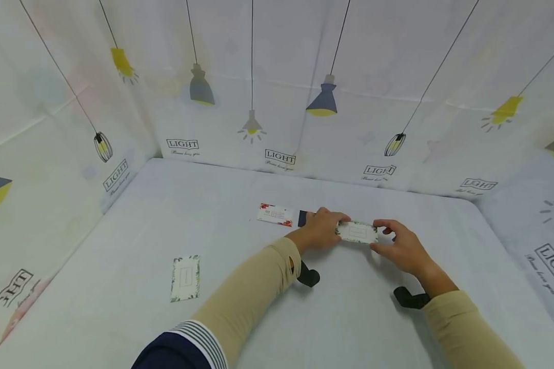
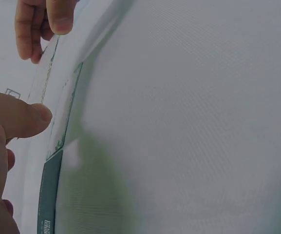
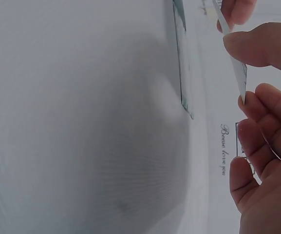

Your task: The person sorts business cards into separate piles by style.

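Both hands hold a white business card with a green leaf border (image 1: 357, 232) by its two ends. My left hand (image 1: 322, 229) pinches the left end, and my right hand (image 1: 402, 248) has thumb and index finger at the right end. In the right wrist view the held card (image 3: 238, 78) appears nearly edge-on under the right thumb. Below it, a second leaf-bordered card (image 3: 183, 68) lies on the table. That lower card touches the end of a dark navy card (image 2: 49, 190) in the left wrist view. The left hand partly covers the navy card in the head view.
A white card with red flowers (image 1: 275, 214) lies left of the navy card. Another leaf-bordered card (image 1: 185, 278) lies upright at the table's left. The white-covered table (image 1: 351, 318) meets a lamp-printed curtain (image 1: 286, 128) at the back and sides.
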A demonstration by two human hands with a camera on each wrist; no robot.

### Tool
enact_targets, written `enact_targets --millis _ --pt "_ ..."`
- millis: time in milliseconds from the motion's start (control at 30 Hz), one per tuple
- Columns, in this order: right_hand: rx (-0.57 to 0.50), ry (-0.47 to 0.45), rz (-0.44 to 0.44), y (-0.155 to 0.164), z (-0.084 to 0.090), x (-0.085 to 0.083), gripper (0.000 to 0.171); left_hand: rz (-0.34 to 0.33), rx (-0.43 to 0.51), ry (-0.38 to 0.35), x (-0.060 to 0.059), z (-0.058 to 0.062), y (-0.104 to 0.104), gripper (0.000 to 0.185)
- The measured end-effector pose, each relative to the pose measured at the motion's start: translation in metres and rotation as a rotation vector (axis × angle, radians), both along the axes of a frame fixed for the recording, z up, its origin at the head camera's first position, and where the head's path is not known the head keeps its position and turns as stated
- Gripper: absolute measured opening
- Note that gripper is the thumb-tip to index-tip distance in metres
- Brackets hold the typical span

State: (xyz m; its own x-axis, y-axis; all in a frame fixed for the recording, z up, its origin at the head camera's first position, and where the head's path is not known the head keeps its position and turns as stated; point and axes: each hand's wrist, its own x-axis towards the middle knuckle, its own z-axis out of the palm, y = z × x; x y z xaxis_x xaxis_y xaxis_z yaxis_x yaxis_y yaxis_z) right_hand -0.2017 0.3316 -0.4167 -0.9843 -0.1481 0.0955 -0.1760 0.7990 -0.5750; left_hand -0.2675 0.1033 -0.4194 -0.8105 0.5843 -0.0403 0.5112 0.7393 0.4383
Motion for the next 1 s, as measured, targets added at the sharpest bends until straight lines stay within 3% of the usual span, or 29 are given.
enact_targets --millis 267,700,1000 --pt "0.025 -0.027 -0.019 0.004 -0.003 -0.002 0.057 0.01 0.029 -0.001 -0.001 -0.012 0.006 0.046" --pt "0.007 -0.056 -0.035 0.007 -0.009 -0.012 0.057 0.072 0.061 -0.055 -0.004 -0.01 -0.002 0.048" --pt "0.003 -0.1 -0.042 0.008 -0.014 -0.024 0.056 0.103 0.083 -0.04 -0.011 -0.019 0.0 0.046"
